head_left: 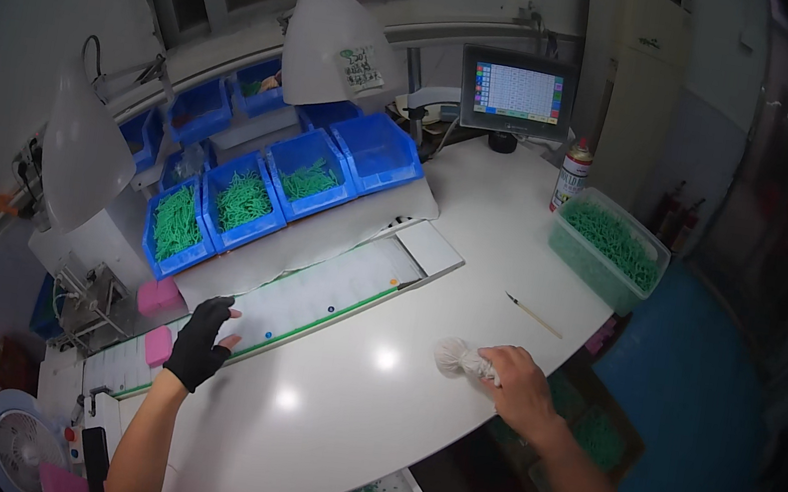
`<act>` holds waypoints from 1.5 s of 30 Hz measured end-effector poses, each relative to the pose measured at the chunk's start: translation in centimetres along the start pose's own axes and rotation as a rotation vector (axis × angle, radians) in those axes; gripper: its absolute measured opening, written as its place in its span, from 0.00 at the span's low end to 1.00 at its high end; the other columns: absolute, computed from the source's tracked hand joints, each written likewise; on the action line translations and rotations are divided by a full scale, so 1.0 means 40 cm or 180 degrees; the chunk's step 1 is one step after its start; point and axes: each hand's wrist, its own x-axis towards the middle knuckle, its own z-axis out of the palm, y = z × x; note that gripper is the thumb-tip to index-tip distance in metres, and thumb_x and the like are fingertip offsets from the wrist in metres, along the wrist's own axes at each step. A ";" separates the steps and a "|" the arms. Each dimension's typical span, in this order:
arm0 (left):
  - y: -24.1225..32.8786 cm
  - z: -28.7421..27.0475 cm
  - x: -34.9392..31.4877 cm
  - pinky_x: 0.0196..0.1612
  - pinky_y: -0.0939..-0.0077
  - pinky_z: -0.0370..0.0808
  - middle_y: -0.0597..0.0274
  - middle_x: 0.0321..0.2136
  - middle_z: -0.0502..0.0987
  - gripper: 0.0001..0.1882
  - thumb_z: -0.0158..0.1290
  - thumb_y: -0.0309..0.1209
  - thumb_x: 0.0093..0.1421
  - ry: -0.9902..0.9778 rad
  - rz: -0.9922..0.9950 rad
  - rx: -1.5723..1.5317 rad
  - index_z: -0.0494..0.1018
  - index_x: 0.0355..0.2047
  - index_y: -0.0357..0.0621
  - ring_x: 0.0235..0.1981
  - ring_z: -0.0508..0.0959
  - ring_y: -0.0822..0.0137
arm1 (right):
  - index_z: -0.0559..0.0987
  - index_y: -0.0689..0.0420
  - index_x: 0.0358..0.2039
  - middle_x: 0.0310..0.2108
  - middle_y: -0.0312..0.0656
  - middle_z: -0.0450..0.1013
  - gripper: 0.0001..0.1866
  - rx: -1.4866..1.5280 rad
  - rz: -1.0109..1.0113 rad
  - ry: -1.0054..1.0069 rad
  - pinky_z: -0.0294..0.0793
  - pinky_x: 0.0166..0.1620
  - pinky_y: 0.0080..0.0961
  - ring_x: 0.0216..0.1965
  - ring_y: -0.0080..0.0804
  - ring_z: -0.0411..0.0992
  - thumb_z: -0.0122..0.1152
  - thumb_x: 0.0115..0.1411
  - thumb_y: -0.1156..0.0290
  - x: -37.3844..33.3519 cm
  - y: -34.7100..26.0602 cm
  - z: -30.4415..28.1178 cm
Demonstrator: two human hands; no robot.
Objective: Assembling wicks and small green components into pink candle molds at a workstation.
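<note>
My right hand (519, 393) is closed on the gathered neck of a white cloth bundle (452, 357). The bundle's round end rests on or just over the white table (340, 415); which of the two I cannot tell. My left hand (199, 344), in a black glove that leaves fingertips bare, hovers at the near edge of a white conveyor strip (311, 297). Its fingers are bent and apart from the thumb, with nothing between them. Beside that hand are two pink blocks, one (158, 346) on the strip's near side and another (160, 297) farther back.
Blue bins (244, 203), several with green pieces, stand behind the strip. A thin brush (535, 315) lies to the right, near a tub of green pieces (606, 246) and a spray can (572, 175). A monitor (516, 94), two white lamp shades (341, 47) and a fan (25, 436) surround the table.
</note>
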 end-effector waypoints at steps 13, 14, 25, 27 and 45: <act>0.053 0.419 0.469 0.60 0.61 0.63 0.43 0.56 0.64 0.24 0.51 0.33 0.61 -0.0046 -0.0394 -0.0583 0.62 0.56 0.37 0.58 0.66 0.48 | 0.78 0.59 0.43 0.43 0.46 0.75 0.12 -0.0157 -0.1085 -0.0519 0.69 0.55 0.36 0.53 0.44 0.67 0.51 0.60 0.75 0.611 0.276 0.132; 0.046 0.436 0.499 0.59 0.60 0.63 0.42 0.56 0.65 0.25 0.51 0.34 0.61 0.0153 -0.0275 -0.0192 0.62 0.55 0.36 0.57 0.67 0.47 | 0.77 0.59 0.46 0.47 0.46 0.73 0.15 -0.0135 -0.1223 -0.0546 0.67 0.57 0.37 0.56 0.45 0.65 0.49 0.60 0.75 0.652 0.296 0.167; -0.044 0.437 0.697 0.66 0.66 0.54 0.51 0.63 0.60 0.37 0.45 0.56 0.62 -0.1258 -0.1292 0.0023 0.56 0.64 0.49 0.65 0.58 0.55 | 0.73 0.54 0.53 0.56 0.51 0.68 0.22 -0.0690 -0.0361 -0.0225 0.66 0.58 0.43 0.59 0.54 0.62 0.49 0.60 0.60 1.014 0.369 0.339; -0.066 0.452 0.706 0.65 0.66 0.55 0.52 0.61 0.63 0.34 0.46 0.55 0.62 -0.1304 -0.1204 -0.0256 0.59 0.63 0.49 0.64 0.60 0.56 | 0.74 0.53 0.52 0.54 0.52 0.69 0.23 -0.0301 0.0024 -0.0638 0.68 0.56 0.44 0.57 0.54 0.65 0.50 0.59 0.57 1.022 0.324 0.316; -0.051 0.491 0.738 0.53 0.64 0.69 0.58 0.46 0.78 0.24 0.47 0.52 0.62 -0.0725 -0.0819 -0.0742 0.75 0.48 0.49 0.48 0.75 0.57 | 0.64 0.60 0.56 0.54 0.57 0.62 0.40 -0.0653 0.0407 -0.0449 0.71 0.56 0.37 0.56 0.52 0.66 0.66 0.46 0.53 1.143 0.465 0.499</act>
